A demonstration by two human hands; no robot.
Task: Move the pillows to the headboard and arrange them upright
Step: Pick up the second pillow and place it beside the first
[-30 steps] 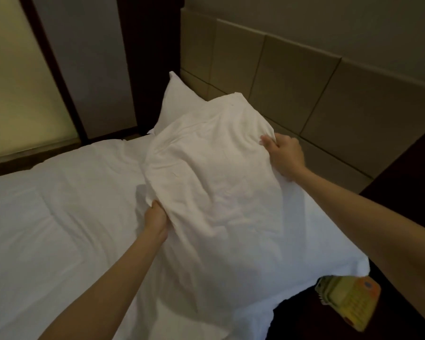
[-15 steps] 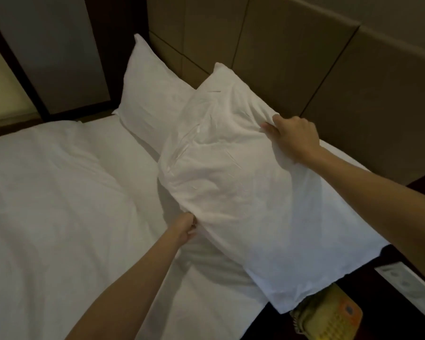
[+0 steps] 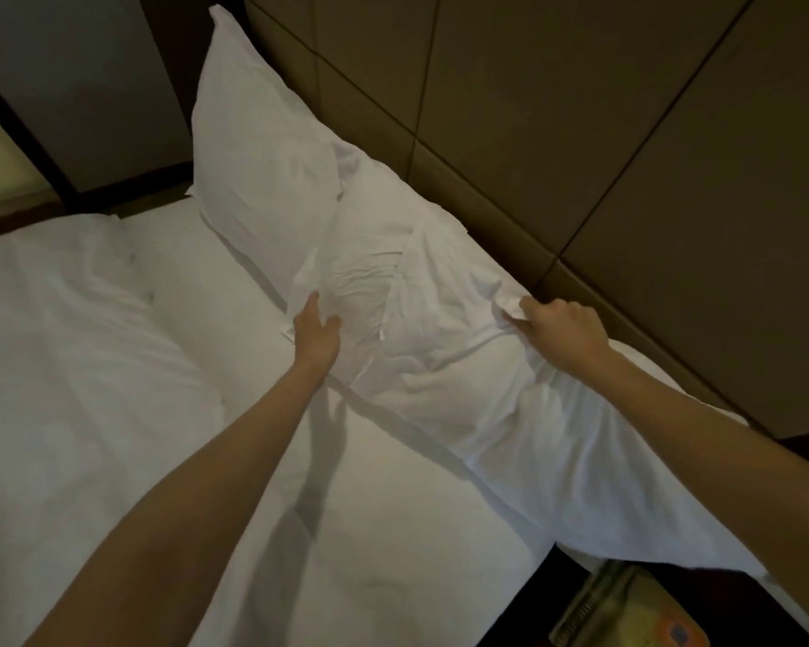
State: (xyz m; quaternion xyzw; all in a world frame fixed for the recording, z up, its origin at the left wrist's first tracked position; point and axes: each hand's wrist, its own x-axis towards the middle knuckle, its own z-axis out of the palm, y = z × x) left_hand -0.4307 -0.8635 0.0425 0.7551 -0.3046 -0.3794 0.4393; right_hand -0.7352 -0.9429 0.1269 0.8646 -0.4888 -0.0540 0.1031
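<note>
— So, which step?
— Seating the near pillow [image 3: 463, 347] mid-frame against the headboard [image 3: 580, 133]: your right hand [image 3: 563, 331] pinches its top edge, left hand [image 3: 316, 331] presses, fingers loosely together.
— Next?
— Stand it upright beside the far pillow [image 3: 262, 147] — upper left.

No readable text, label or number anywhere, not even on the phone [image 3: 627, 614].

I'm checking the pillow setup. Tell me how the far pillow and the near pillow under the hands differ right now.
The far pillow stands upright against the headboard, untouched; the near pillow lies lower and slumped along the headboard's base. The far pillow looks fairly smooth, while the near pillow is creased, with the right hand shut on its top edge and the left hand pressing its front. Both are white, and they overlap where they meet.
</note>
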